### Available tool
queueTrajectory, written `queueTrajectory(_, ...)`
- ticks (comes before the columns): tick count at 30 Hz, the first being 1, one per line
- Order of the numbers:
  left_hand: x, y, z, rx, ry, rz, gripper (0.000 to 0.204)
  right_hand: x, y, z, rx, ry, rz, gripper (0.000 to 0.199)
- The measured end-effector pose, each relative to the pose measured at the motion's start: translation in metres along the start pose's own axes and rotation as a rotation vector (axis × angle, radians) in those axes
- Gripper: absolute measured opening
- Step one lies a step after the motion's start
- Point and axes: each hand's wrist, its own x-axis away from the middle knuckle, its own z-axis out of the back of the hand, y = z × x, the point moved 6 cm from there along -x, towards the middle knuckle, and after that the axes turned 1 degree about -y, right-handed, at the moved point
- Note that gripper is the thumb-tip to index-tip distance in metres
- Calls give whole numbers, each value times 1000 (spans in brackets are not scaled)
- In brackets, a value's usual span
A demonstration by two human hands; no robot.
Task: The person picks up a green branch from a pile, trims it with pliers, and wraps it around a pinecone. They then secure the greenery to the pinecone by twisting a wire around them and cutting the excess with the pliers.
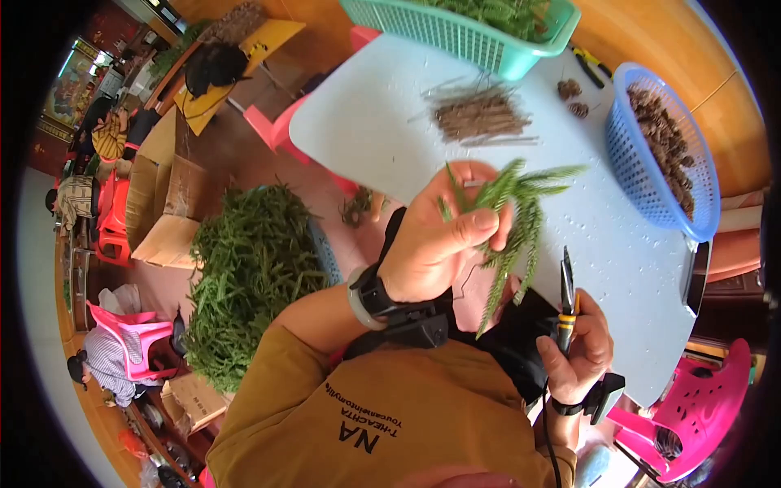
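My left hand (435, 236) is raised over the table's near edge, thumb and fingers closed on a green artificial pine sprig (529, 215). Its needled branches fan out to the right and hang down. Lower and to the right, my right hand (584, 350) grips a pair of pliers (566, 297) with yellow-and-black handles, jaws pointing up. The pliers' tips are apart from the sprig. Beyond my left hand, a bunch of thin brown stems (482, 114) lies on the white table (358, 122).
A green basket (480, 50) of sprigs stands at the far edge. At right are a blue basket (630, 154) of pine cones, loose cones (573, 89) and other pliers (592, 65). Left, a greenery heap (252, 281) stands near a cardboard box (159, 195); a pink chair (708, 407) stands right.
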Motion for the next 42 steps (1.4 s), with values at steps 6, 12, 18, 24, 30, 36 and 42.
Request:
queueTrajectory(6,-10,-5,6,44,88,62,33,-14,-7,12,81,18,65,32)
queueTrajectory(12,-18,-4,5,1,119,136,23,-24,-17,20,238,80,96,32)
queueTrajectory(18,-23,12,11,-59,149,134,14,-40,-33,16,684,31,290,30)
queueTrajectory(24,-53,64,1,-183,175,-2,16,-46,-32,26,695,-91,259,29)
queueTrajectory(30,-81,95,-2,-253,130,-199,23,-54,-33,31,708,-91,256,28)
queueTrajectory(36,-77,102,-19,-360,22,-255,22,-65,-33,34,679,-93,270,28)
queueTrajectory(42,-76,87,-38,-457,-110,-307,23,-71,-44,41,547,30,295,29)
